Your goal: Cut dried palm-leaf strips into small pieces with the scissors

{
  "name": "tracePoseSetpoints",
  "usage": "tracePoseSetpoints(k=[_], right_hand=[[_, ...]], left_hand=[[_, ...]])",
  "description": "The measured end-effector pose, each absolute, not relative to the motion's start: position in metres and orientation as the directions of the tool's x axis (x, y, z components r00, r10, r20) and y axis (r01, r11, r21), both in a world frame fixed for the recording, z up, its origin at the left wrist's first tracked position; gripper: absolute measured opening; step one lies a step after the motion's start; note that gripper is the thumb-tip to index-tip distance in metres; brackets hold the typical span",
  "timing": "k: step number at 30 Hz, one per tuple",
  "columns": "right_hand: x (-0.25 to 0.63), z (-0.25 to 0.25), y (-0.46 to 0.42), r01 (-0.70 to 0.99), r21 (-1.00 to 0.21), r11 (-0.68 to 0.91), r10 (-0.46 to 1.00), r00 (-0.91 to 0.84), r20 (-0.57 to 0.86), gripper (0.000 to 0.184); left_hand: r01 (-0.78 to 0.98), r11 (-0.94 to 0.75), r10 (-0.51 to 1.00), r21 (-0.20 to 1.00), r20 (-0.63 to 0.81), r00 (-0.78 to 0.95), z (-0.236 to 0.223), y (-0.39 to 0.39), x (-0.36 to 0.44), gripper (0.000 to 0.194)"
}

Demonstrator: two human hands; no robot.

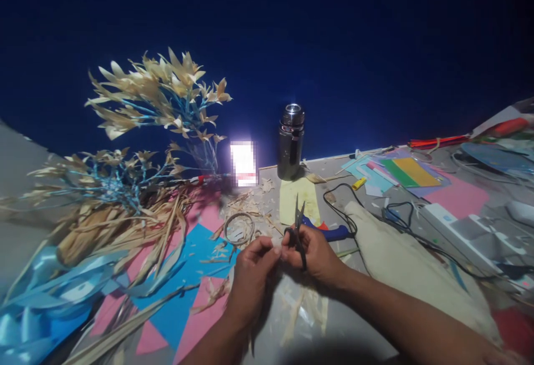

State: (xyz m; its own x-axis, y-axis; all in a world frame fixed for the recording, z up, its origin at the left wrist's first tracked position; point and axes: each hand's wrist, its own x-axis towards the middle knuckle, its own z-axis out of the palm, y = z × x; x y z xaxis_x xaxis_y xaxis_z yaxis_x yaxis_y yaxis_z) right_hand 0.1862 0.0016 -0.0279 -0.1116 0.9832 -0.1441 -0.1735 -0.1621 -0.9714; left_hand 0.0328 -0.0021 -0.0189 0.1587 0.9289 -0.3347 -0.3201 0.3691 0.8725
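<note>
My right hand (319, 253) is closed on a pair of small dark scissors (298, 226), their narrow blades pointing up and slightly apart. Close beside it, my left hand (252, 267) pinches a small pale, thin piece (276, 242); its exact kind is too small to make out. The fingertips of both hands nearly meet at this piece. Just behind the right hand lies a blue-handled tool (336, 234) that looks like a glue gun. A ring-shaped roll (239, 228) rests on the table beyond my left hand, among pale scraps.
Left stand dried-husk flowers (167, 98) on blue stems, above loose husks (89, 234) and light-blue ribbon (50, 292). A dark flask (291, 148) stands behind a yellow sheet (294, 201). Right are a cream cloth bundle (409, 265), black cords, a white power strip (459, 237) and coloured sheets (411, 171).
</note>
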Motion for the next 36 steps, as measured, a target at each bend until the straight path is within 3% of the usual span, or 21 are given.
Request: tracePoseSetpoints(k=[6,12,17,24,36], right_hand=[[0.188,-0.026,0.002,-0.071,-0.957,-0.283,0.898,-0.37,-0.238,0.043],[0.187,-0.033,-0.002,0.001,-0.944,-0.33,0.841,-0.454,-0.295,0.037],[0.185,-0.041,-0.004,-0.034,-0.909,-0.416,0.816,-0.456,-0.356,0.034],[0.184,-0.04,-0.004,-0.013,-0.909,-0.417,0.82,-0.437,-0.37,0.041],[0.184,-0.053,-0.001,-0.056,-0.913,-0.405,0.847,-0.4,-0.351,0.035]], left_hand=[[-0.283,0.266,0.964,0.921,-0.259,0.063,-0.015,0.006,0.027,0.026],[-0.237,0.197,0.977,0.951,-0.211,-0.034,-0.02,0.011,0.021,0.025],[-0.278,0.193,0.979,0.941,-0.204,-0.011,-0.021,0.012,0.018,0.024],[-0.294,0.201,0.976,0.935,-0.218,-0.026,-0.021,0.016,0.015,0.026],[-0.338,0.212,0.976,0.917,-0.217,0.023,-0.012,0.011,0.022,0.026]])
